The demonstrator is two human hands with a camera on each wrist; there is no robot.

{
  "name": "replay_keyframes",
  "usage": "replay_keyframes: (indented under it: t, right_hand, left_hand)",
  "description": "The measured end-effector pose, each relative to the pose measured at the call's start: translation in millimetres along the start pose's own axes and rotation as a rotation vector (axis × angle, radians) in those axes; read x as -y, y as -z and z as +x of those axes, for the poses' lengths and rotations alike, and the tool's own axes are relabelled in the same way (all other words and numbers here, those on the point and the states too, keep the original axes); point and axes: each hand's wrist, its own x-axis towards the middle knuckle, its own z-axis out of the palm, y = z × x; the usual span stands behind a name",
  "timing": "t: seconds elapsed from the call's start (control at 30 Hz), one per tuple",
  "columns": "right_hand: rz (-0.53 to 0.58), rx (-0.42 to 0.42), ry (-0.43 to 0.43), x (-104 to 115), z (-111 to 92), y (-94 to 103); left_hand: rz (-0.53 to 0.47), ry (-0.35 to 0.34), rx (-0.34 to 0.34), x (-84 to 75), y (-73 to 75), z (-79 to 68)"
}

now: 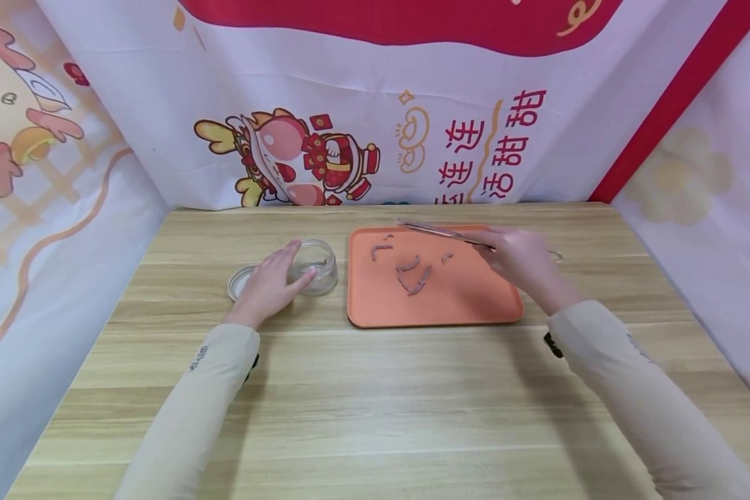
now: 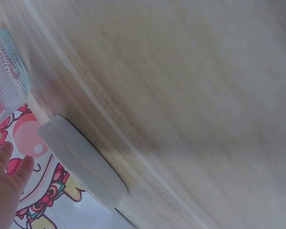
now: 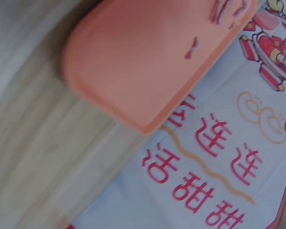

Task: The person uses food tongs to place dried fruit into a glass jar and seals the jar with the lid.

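Note:
Beside the tray, my left hand [image 1: 271, 281] holds a clear glass jar [image 1: 317, 269], thumb at its front and fingers at its back left. A small dark bit shows inside the jar. My right hand [image 1: 525, 264] grips long metal tweezers [image 1: 440, 231] above the orange tray [image 1: 475, 298], their tips toward the back edge. Several thin, brownish-pink, worm-like pieces [image 1: 412, 278] lie on the tray; a short piece [image 3: 192, 48] shows in the right wrist view. Nothing can be seen between the tweezer tips.
A round, pale lid [image 1: 239, 283] lies left of the jar, partly behind my left hand; its side [image 2: 83, 162] shows in the left wrist view. Right of the tray is a small ring-like thing [image 1: 555, 256], partly hidden. A printed cloth [image 1: 406, 76] hangs behind the wooden table [image 1: 362, 403].

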Motion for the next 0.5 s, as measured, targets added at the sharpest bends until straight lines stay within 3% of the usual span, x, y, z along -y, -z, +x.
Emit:
replay_keyframes:
  t: [0.13,0.5]
  right_hand:
    - [0.016,-0.016,0.033,10,10,-1.5]
    - [0.042,0.047,0.062,40,35,-5.4]
  left_hand:
    - [-0.006,0.002,0.006,-0.4,0.8,0.2]
    - [-0.006,0.015,0.017,-0.2,1.1,0.9]
